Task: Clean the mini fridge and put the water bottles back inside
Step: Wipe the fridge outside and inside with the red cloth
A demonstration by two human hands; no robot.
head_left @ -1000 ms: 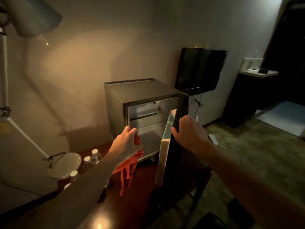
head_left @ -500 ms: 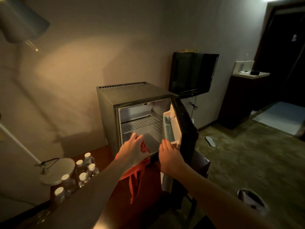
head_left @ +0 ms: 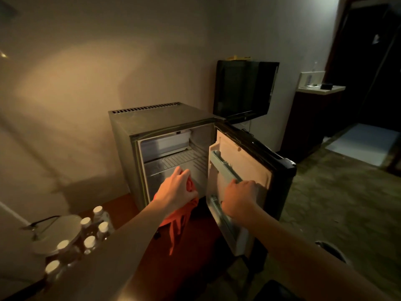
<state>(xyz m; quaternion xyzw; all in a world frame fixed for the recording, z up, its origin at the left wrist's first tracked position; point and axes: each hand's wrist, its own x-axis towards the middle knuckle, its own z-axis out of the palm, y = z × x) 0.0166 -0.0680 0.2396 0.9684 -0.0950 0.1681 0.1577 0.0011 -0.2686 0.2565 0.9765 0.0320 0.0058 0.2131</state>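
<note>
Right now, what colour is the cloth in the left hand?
Orange-red cloth, seen in the head view.

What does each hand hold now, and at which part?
The left hand grips a bunched orange cloth at its upper end. The right hand holds the white plastic shelf rail on the open fridge door, at its near end.

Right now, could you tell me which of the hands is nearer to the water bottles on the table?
Left. The left hand, gripping the orange cloth, is right of the water bottles; the right hand is farther right, on the fridge door.
</note>
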